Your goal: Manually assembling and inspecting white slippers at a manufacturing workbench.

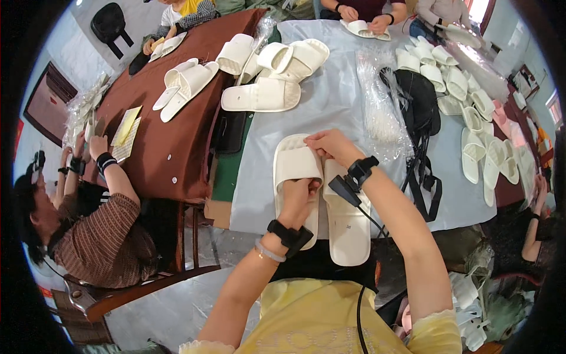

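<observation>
Two white open-toe slippers lie side by side at the near edge of the table. My left hand (298,197) reaches into the left slipper (295,163) from the heel side, its fingers partly hidden under the strap. It grips the slipper at the strap's right side. My right hand (335,146) is closed in a pinch on the same slipper's toe edge, at the upper right. Below my right wrist lies the other slipper (348,231), sole lengthwise toward me; my wrist and a black wrist device hide part of it.
More white slippers (262,95) are piled ahead to the left, with many others (454,79) at the right. A bundle of clear plastic (383,109) and a black bag (420,103) with straps lie right of centre. Co-workers sit around the tables; one person (103,236) is at the left.
</observation>
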Demonstrator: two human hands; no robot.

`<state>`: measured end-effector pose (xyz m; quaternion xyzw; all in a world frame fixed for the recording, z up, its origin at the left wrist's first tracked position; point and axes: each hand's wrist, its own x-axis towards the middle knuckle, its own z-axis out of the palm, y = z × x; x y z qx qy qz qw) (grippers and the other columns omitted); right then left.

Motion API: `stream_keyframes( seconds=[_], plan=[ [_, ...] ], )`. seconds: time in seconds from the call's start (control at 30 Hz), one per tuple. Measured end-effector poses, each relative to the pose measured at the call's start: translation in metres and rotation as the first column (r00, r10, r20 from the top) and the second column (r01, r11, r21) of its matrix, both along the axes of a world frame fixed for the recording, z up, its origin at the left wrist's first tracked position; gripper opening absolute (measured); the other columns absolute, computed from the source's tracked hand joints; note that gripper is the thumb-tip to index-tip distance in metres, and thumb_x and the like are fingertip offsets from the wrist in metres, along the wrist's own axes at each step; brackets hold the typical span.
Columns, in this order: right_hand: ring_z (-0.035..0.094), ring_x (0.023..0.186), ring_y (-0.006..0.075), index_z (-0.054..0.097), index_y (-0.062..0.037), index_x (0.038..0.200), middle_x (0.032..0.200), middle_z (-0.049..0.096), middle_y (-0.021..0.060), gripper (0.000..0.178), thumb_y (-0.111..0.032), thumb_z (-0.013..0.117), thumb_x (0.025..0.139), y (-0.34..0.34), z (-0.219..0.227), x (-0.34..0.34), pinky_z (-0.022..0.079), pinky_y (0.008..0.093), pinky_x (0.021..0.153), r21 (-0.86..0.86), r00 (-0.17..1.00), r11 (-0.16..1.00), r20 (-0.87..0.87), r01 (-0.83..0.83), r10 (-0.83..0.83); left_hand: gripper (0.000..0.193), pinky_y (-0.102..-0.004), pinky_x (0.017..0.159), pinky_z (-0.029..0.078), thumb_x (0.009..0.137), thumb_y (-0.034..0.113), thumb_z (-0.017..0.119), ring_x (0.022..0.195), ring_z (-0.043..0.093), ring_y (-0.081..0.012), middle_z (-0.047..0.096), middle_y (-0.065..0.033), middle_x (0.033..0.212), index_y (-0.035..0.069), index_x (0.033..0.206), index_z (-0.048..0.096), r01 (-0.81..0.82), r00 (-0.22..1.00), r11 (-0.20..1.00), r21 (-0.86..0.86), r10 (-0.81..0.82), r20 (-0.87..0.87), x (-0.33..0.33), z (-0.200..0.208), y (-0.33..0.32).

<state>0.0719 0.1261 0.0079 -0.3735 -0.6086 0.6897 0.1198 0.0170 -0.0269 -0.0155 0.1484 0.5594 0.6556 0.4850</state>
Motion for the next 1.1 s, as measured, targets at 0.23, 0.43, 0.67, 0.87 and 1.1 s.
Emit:
stream_keyframes(
  seconds=[0.23,0.43,0.67,0.87,1.1],
  plan=[
    [0.05,0.057,0.0053,0.063,-0.0008,0.098,0.066,0.055,-0.0013,0.021,-0.015,0.058,0.084,-0.014,0.001,0.023,0.037,0.0199,0.052,-0.002,0.975,0.989,-0.166,0.149,-0.147,0.032,-0.0265,0.08,0.044,0.088,0.013,0.054,0.097,0.054,-0.0124,0.057,-0.0052,0.109,0.002,0.117,0.05,0.316,0.89,0.943,-0.107,-0.333,-0.311,-0.02,0.084,-0.039],
    [0.054,0.067,0.0058,0.062,0.0005,0.1,0.08,0.062,0.0012,0.026,-0.021,0.057,0.086,-0.01,0.0,0.036,0.042,0.0213,0.06,0.093,0.96,0.987,-0.262,0.13,-0.102,0.027,-0.0302,0.08,0.045,0.085,0.016,0.058,0.089,0.059,-0.0141,0.065,-0.01,0.096,-0.003,0.104,0.058,0.548,0.449,0.753,-0.365,-0.632,-0.631,-0.062,0.06,0.069],
    [0.059,0.072,0.0136,0.063,0.0007,0.1,0.085,0.064,0.0093,0.024,-0.017,0.058,0.083,-0.002,-0.001,0.039,0.046,0.0255,0.065,0.05,0.913,0.978,-0.371,0.201,-0.169,0.019,-0.0221,0.072,0.047,0.087,0.012,0.057,0.08,0.057,-0.0091,0.063,-0.0051,0.091,0.0,0.101,0.06,0.365,0.819,0.896,-0.254,-0.438,-0.371,-0.045,0.039,0.069],
    [0.06,0.078,0.0127,0.059,-0.0008,0.107,0.091,0.059,0.0053,0.022,-0.006,0.055,0.086,-0.025,0.025,0.058,0.049,0.0226,0.071,-0.076,0.879,0.937,-0.328,0.341,-0.347,0.021,-0.0211,0.072,0.046,0.088,0.013,0.057,0.079,0.057,-0.0081,0.063,-0.0046,0.089,0.001,0.105,0.058,0.168,0.944,0.984,-0.056,-0.177,-0.277,-0.039,0.044,0.045],
    [0.056,0.075,0.0095,0.058,0.0,0.092,0.088,0.058,0.0022,0.01,-0.003,0.06,0.083,-0.051,-0.006,0.05,0.046,0.0216,0.067,0.274,0.898,0.885,-0.341,0.378,-0.278,0.023,-0.0204,0.071,0.046,0.083,0.006,0.062,0.081,0.057,-0.0071,0.062,-0.0028,0.091,0.0,0.106,0.059,0.135,0.965,0.991,0.004,-0.131,-0.226,-0.031,0.033,0.032]
  ],
)
